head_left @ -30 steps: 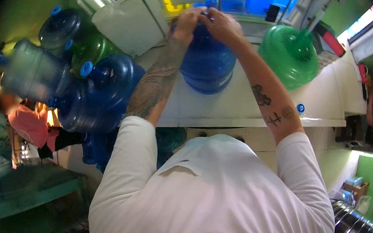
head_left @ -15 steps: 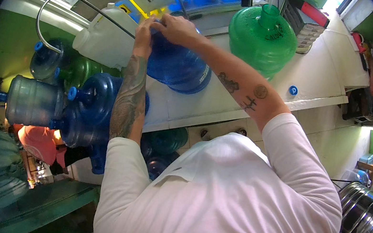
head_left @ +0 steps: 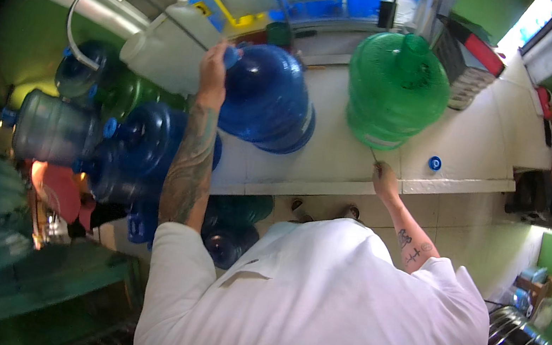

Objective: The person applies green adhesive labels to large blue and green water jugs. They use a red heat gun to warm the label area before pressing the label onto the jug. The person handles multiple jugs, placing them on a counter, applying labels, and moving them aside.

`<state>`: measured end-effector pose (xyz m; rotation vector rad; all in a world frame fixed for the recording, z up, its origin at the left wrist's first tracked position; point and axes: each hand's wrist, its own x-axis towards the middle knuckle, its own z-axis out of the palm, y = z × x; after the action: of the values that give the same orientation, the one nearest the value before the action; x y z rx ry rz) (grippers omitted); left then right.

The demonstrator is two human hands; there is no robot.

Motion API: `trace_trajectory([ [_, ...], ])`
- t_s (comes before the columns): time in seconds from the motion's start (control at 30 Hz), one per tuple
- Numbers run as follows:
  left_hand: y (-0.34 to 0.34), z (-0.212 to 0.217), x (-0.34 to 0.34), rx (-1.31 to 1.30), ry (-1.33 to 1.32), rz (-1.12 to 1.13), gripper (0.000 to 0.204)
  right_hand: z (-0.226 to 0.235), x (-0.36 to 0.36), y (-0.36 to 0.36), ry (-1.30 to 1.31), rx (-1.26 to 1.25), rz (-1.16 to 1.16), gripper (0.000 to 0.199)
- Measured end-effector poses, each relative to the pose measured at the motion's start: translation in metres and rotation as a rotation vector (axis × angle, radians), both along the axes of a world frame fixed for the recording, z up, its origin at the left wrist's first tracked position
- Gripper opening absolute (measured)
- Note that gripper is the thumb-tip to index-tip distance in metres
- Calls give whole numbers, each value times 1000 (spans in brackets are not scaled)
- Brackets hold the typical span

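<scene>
White counter (head_left: 323, 165): carries both jugs; front edge faces the person.
Blue jug (head_left: 262, 95): on the counter, left of the green one, gap between.
Green jug (head_left: 395, 94): standing, neck up, dark marks on its shoulder.
Left hand (head_left: 213, 74): at the blue jug's neck (head_left: 232, 58), fingers bent along its outer side (how firmly, cannot tell).
Right hand (head_left: 385, 180): by the counter's front edge, fingers narrow, pinching a thin item.
Loose blue cap (head_left: 435, 163): on the counter, right of the right hand, apart from it.
Thin item (head_left: 376, 157): in the right fingertips, pointing toward the green jug's base (kind too small to tell).
Handling tip: probably best to steady the neck lightly, without sideways pull, and keep the pinch close.
</scene>
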<state>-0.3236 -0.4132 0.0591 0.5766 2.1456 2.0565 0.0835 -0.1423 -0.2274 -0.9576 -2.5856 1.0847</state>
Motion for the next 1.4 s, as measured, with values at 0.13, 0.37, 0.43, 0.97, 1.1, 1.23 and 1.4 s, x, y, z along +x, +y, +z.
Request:
trace_trajectory([
  [0.13, 1, 0, 17, 247, -82, -12, 44, -42, 72, 44, -133, -15, -277, 28],
  [0.37, 5, -18, 36, 213, -70, 139, 56, -57, 64, 75, -370, 35, 42, 38],
  [0.43, 9, -21, 39, 263, -82, 196, 59, -54, 44, 99, -240, 91, 166, 30],
  [0.97, 22, -18, 46, 78, 16, 486, 75, -5, -308, 357, 156, 296, 846, 39],
  [1.1, 22, -20, 49, 57, 9, 484, 76, -27, -287, 369, 102, 211, 841, 39],
  [1.23, 16, -22, 44, -36, 142, 461, 77, -2, -265, 371, 123, 54, 552, 42],
  [1.4, 3, -19, 40, -63, 140, 379, 76, 154, -186, 324, 801, -384, 41, 46],
])
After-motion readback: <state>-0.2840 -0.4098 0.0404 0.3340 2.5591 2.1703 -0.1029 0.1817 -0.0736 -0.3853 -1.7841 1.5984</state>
